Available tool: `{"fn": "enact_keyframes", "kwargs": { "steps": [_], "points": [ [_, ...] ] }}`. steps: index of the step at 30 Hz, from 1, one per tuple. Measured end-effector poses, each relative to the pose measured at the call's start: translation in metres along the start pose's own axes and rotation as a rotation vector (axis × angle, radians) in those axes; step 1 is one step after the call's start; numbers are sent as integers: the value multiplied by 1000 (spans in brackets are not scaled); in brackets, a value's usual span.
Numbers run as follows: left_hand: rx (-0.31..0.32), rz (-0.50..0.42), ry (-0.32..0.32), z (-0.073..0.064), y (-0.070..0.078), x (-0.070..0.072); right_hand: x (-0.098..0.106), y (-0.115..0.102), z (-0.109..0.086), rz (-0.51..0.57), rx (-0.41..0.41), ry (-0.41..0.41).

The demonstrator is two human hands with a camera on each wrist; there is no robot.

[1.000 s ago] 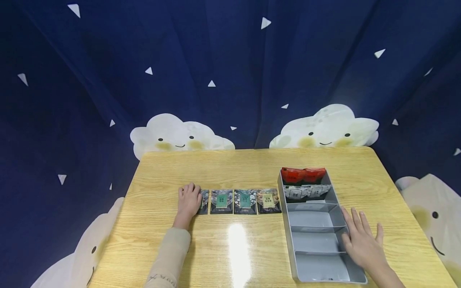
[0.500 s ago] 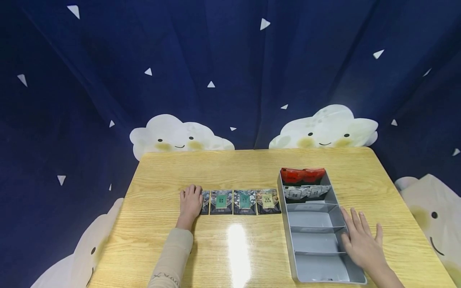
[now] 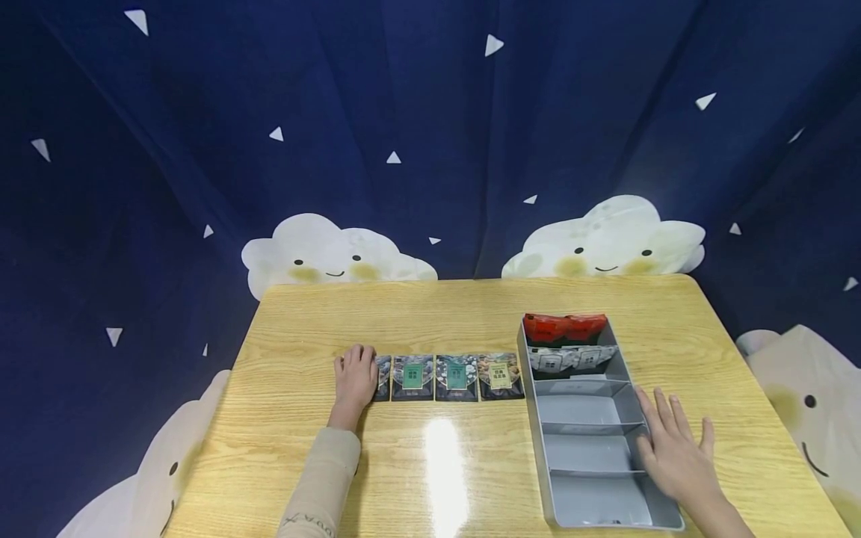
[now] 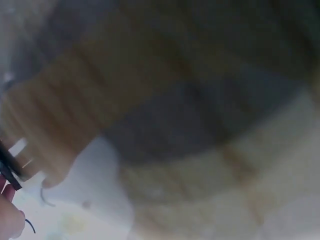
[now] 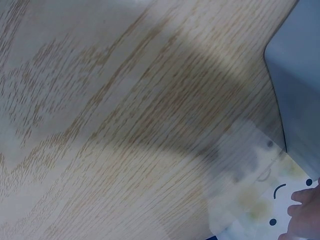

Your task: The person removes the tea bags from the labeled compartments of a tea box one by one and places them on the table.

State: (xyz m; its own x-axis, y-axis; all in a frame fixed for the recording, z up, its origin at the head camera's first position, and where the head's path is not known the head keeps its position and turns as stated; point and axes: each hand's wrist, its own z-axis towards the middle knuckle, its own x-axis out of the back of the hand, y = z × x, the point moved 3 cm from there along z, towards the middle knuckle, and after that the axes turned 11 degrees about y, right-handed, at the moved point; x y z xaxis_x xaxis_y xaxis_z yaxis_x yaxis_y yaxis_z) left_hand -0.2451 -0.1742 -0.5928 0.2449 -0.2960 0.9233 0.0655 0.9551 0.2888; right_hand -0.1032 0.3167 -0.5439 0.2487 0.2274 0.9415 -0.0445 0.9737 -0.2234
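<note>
In the head view my left hand (image 3: 356,376) lies over the left end of a row of dark, printed sachets, its fingers bent around the leftmost sachet (image 3: 383,377), whose right strip alone shows. The left wrist view catches my fingers (image 4: 9,220) at the lower left against the black sachet edge (image 4: 10,172). To its right lie two sachets with green labels, a near one (image 3: 412,377) and a farther one (image 3: 457,377), then one with a yellow label (image 3: 501,376). My right hand (image 3: 679,452) rests along the right side of a grey divided box (image 3: 540,448), fingers spread.
Red sachets (image 3: 565,329) stand in the box's rear compartment, with silver-and-black sachets (image 3: 573,360) in the one before it. Its three front compartments show bare floors. The box almost touches the yellow-labelled sachet. A dark blue curtain (image 3: 430,112) hangs behind the wooden table (image 3: 403,314).
My left hand has shifted slightly to the right over the leftmost sachet, covering a little more of it. My right hand and the box have kept their places.
</note>
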Motion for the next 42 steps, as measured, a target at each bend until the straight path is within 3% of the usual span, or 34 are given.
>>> {"fn": "enact_keyframes", "kwargs": {
  "steps": [4,9,12,19,31,37,42],
  "points": [
    [-1,-11,20,3,10,1,0,0,-1,1,2,0],
    [-54,-19,86,7,36,2,1,0,-1,3,9,8],
    [-99,-27,111,10,58,1,1,0,-1,5,7,6],
    [-233,-51,91,15,116,-2,0,1,-1,5,5,4],
    [-444,8,58,17,214,-11,-1,1,-1,2,5,4],
    [-517,60,75,16,251,-14,-1,1,-1,11,7,4],
    [-563,99,75,14,271,-15,0,0,0,14,10,8]
  ]
}}
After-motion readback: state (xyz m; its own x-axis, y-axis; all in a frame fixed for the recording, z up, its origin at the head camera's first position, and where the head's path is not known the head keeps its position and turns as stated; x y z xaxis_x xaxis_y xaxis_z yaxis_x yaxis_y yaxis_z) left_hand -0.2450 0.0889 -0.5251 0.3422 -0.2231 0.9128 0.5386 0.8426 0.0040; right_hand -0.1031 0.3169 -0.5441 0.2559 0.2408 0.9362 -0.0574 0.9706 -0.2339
